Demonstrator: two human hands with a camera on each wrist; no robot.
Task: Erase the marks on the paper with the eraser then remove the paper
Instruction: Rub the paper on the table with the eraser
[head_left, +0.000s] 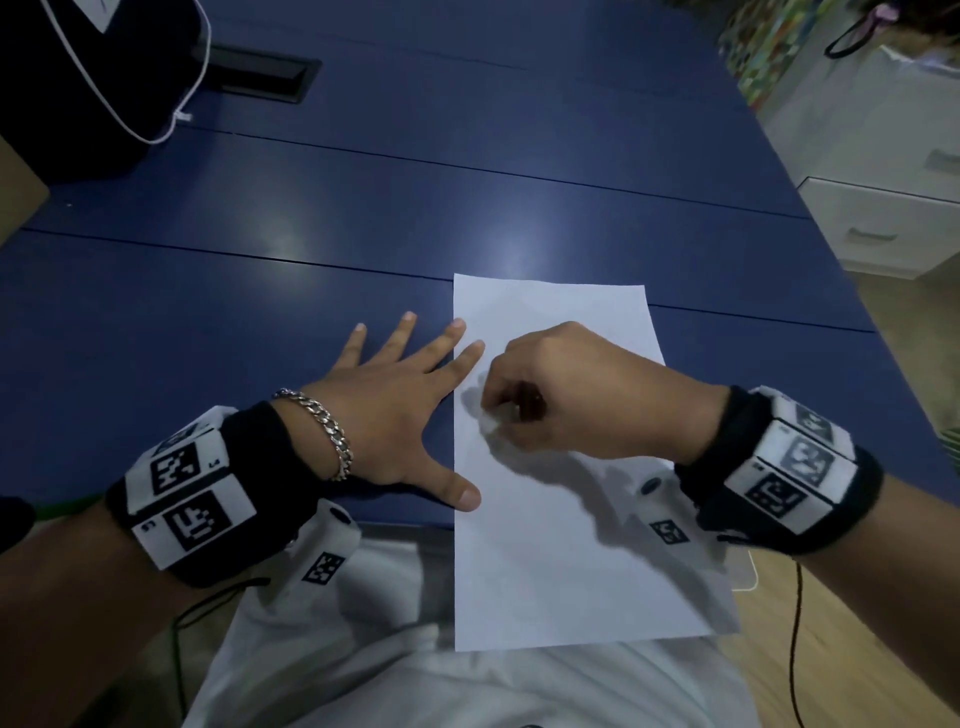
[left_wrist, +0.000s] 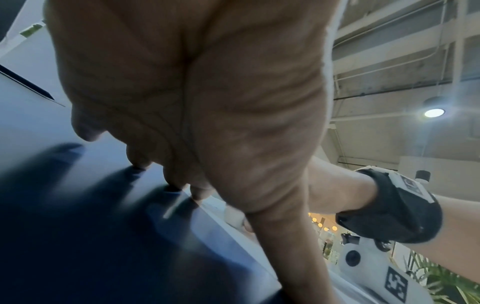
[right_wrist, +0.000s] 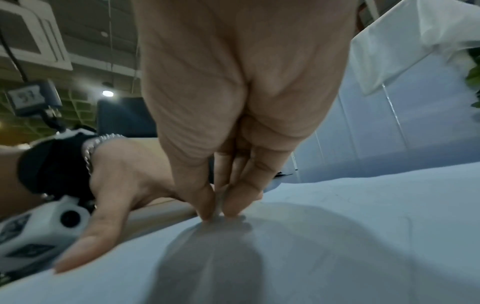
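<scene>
A white sheet of paper (head_left: 561, 545) lies on the blue table (head_left: 363, 218), its near end hanging over the table's front edge. My left hand (head_left: 395, 410) lies flat with fingers spread; its thumb and two fingertips press the paper's left edge. My right hand (head_left: 545, 395) hovers low over the sheet's upper left part, fingers curled and pinching a small white eraser (head_left: 493, 418) against the paper. In the right wrist view the fingertips (right_wrist: 207, 209) squeeze the eraser (right_wrist: 218, 205) down onto the paper (right_wrist: 363, 236). No marks show clearly on the sheet.
A black bag (head_left: 78, 78) with a white cord sits at the table's far left, beside a dark cable hatch (head_left: 260, 73). White drawers (head_left: 883, 218) stand to the right of the table. My white-clothed lap (head_left: 363, 649) is below the table edge.
</scene>
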